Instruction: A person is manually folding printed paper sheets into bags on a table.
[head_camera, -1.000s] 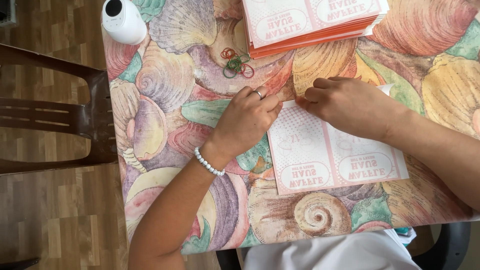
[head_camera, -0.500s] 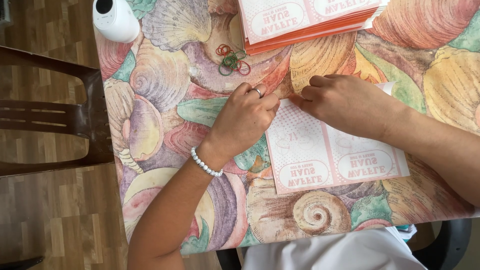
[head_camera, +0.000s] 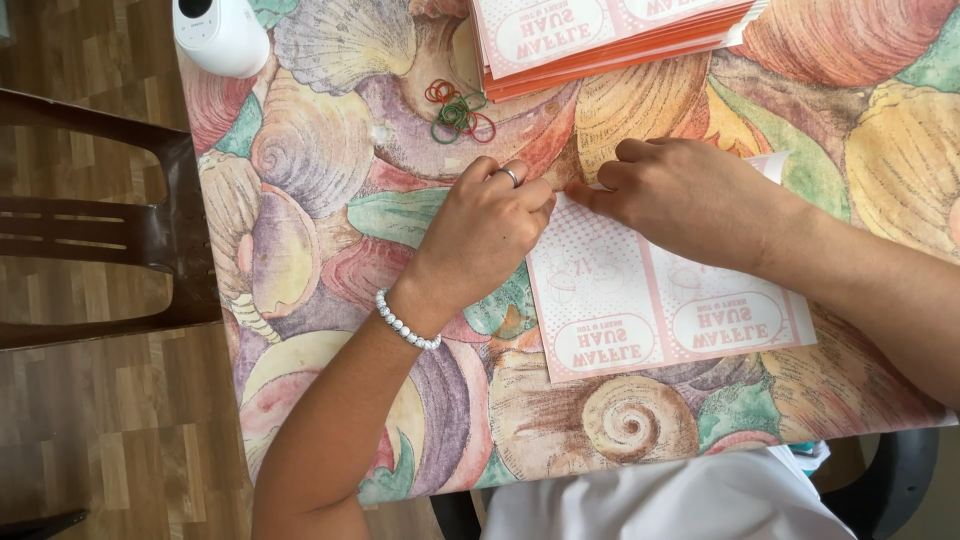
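A flat pink and white printed paper sheet lies on the table with the seashell-patterned cloth. My left hand, with a ring and a white bead bracelet, pinches the sheet's far left corner with curled fingers. My right hand presses on the sheet's far edge just beside it, fingertips nearly touching the left hand. The part of the sheet under my right hand is hidden.
A stack of similar orange-edged sheets lies at the far edge. A small pile of red and green rubber bands sits in front of it. A white rounded device stands at the far left corner. A brown chair stands left of the table.
Both hands have stayed at the sheet's far left corner, with only slight finger movement. The view has shifted a little.
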